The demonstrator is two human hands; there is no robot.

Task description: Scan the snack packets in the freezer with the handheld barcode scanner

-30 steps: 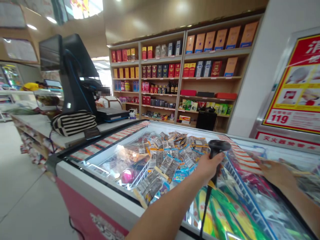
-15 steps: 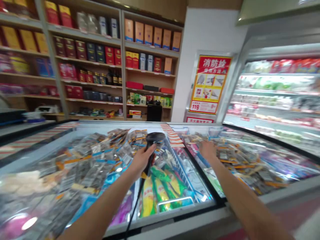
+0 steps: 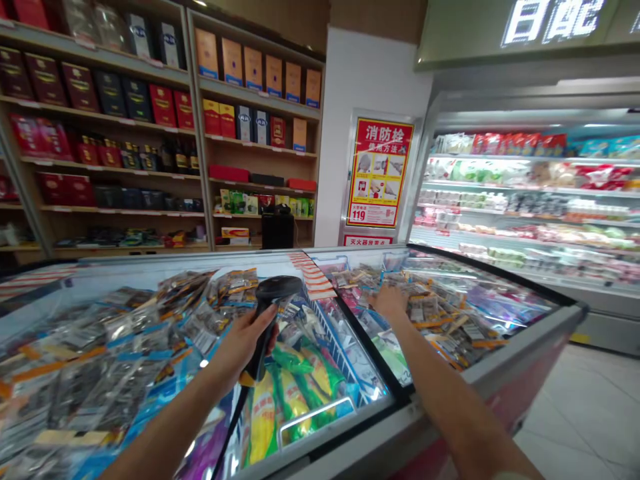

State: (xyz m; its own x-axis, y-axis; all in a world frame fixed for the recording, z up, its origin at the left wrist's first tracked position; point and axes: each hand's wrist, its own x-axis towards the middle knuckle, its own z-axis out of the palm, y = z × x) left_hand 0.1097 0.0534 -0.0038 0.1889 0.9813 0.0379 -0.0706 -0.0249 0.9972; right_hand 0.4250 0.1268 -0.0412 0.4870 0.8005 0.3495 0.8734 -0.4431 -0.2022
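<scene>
A black barcode scanner (image 3: 265, 313) with a yellow tip at the handle's base is gripped upright in my left hand (image 3: 249, 339), and its cable runs down toward me. Below it, inside the chest freezer (image 3: 295, 457), lie yellow-and-green bags (image 3: 290, 393) in a wire basket. My right hand (image 3: 390, 301) reaches over small clear packets (image 3: 440, 300) with orange strips, which lie on the freezer's right side. Its fingers look spread, palm down, and slightly blurred; whether they touch a packet I cannot tell. More such packets (image 3: 135, 340) are heaped on the left side.
Wooden shelves (image 3: 115, 120) with boxes and bottles stand behind the freezer. A red fire-hydrant poster (image 3: 380, 172) hangs on the white wall. To the right are a lit open cooler (image 3: 525, 200) and the tiled floor (image 3: 565, 400).
The view has swung to the right, bringing more of the cooler and the floor into sight. The scanner stays in my left hand, and my right hand remains over the right-hand packets.
</scene>
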